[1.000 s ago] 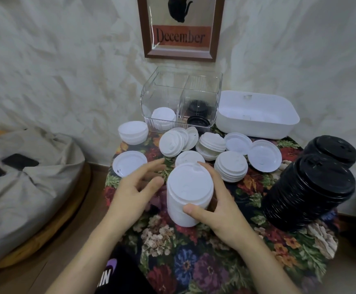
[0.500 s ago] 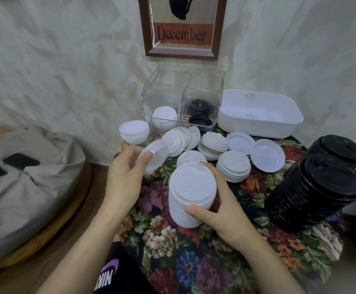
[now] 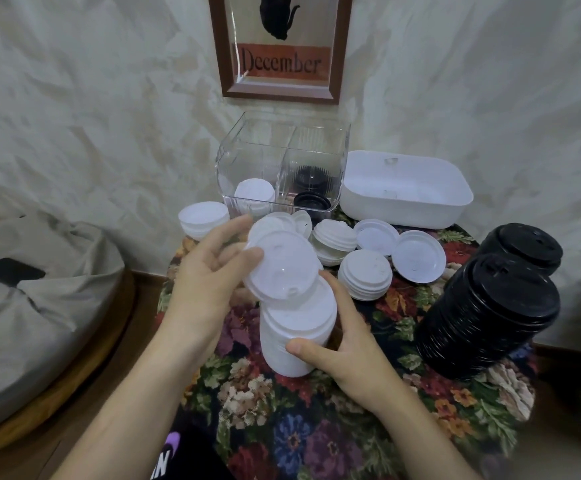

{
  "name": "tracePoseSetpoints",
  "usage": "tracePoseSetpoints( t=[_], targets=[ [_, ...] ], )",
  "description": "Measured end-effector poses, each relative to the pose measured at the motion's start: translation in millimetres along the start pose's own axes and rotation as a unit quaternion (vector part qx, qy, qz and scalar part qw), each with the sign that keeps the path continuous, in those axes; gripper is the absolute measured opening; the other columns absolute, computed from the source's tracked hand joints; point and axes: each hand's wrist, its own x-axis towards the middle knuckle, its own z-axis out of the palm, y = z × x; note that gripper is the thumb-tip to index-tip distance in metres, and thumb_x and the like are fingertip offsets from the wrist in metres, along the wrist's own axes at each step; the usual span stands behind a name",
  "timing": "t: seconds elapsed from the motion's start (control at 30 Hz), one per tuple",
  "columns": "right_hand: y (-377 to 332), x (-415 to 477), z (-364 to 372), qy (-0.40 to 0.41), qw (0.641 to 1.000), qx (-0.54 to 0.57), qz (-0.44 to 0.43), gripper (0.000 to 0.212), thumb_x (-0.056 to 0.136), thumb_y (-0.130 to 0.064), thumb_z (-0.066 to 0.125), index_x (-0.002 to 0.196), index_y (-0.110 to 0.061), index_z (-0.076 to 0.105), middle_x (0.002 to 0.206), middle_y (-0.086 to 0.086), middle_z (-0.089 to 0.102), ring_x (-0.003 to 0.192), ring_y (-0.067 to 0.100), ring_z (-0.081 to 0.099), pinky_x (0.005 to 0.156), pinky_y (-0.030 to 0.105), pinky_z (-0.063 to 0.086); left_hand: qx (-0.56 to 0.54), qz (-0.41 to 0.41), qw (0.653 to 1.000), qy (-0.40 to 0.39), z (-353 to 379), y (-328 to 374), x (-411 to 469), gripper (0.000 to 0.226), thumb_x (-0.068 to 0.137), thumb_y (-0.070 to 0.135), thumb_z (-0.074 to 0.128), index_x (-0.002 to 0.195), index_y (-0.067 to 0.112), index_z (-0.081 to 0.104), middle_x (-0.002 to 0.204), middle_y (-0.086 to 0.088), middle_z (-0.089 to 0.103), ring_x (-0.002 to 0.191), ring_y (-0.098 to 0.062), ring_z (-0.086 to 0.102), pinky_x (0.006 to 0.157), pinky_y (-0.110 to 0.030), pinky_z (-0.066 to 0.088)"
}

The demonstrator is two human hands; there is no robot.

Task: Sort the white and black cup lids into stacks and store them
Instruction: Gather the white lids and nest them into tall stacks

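The left hand (image 3: 212, 282) holds a single round white plastic cup lid (image 3: 283, 271) tilted, its grip narrow, with thumb and fingers pinching the lid's left edge. The lid hangs just above the tall stack of white plastic lids (image 3: 294, 337), which stands on the flower-patterned desk (image 3: 316, 427). The right hand (image 3: 347, 355) wraps its grip round this stack from the right side, thumb across the front. Behind them, short piles and loose white lids (image 3: 365, 275) lie on the desk. To the right stand two tall stacks of black plastic lids (image 3: 489, 317), leaning, one behind the other. At the back, a clear plastic two-compartment box (image 3: 282, 157) has stored white lids (image 3: 254, 192) in its left compartment and stored black lids (image 3: 311, 199) in the right one. Just beside it on the right sits a white rectangular plastic tub (image 3: 403, 192)
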Motion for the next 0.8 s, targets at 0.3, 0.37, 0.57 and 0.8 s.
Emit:
tracePoseSetpoints(
  t=[0.3, 0.37, 0.57, 0.8],
  targets=[
    [-3.2, -0.5, 0.2, 0.000, 1.000, 0.007, -0.006, 0.086, 0.081, -0.031, 0.085, 0.149, -0.049, 0.034, 0.143, -0.034, 0.050, 0.135, -0.008, 0.046, 0.103, 0.009, 0.042, 0.182, 0.070, 0.980, -0.043, -1.4, -14.1, -2.2, 0.032, 0.103, 0.012, 0.060, 0.125, 0.033, 0.070, 0.114, 0.023, 0.075, 0.112, 0.003, 0.066, 0.095, -0.018, 0.051],
    [-3.5, -0.5, 0.3, -0.001, 1.000, 0.008, -0.007, 0.086, 0.082, -0.030, 0.085, 0.150, -0.046, 0.035, 0.144, -0.032, 0.050, 0.136, -0.007, 0.047, 0.104, 0.011, 0.042, 0.203, 0.069, 0.975, -0.056, -1.0, -15.2, -1.4, 0.034, 0.104, 0.008, 0.057, 0.123, 0.031, 0.071, 0.114, 0.029, 0.072, 0.111, 0.012, 0.062, 0.089, -0.005, 0.045],
    [-1.5, 0.3, 1.0, 0.013, 1.000, 0.001, -0.021, 0.084, 0.082, -0.028, 0.086, 0.150, -0.042, 0.039, 0.145, -0.022, 0.053, 0.138, 0.003, 0.049, 0.113, 0.032, 0.043, 0.273, 0.076, 0.956, -0.075, -4.2, -25.3, 1.2, 0.034, 0.103, 0.012, 0.057, 0.119, 0.038, 0.074, 0.115, 0.021, 0.068, 0.103, 0.000, 0.062, 0.086, -0.014, 0.043],
    [-2.9, -0.8, 1.6, 0.009, 1.000, 0.009, -0.018, 0.081, 0.083, -0.024, 0.086, 0.148, -0.042, 0.041, 0.141, -0.022, 0.057, 0.133, 0.001, 0.053, 0.107, 0.025, 0.047, 0.248, 0.048, 0.951, -0.178, -8.7, -24.3, -6.6, 0.065, 0.080, 0.060, 0.072, 0.141, 0.046, 0.054, 0.139, 0.027, 0.060, 0.132, 0.002, 0.054, 0.108, -0.030, 0.044]
  ],
)
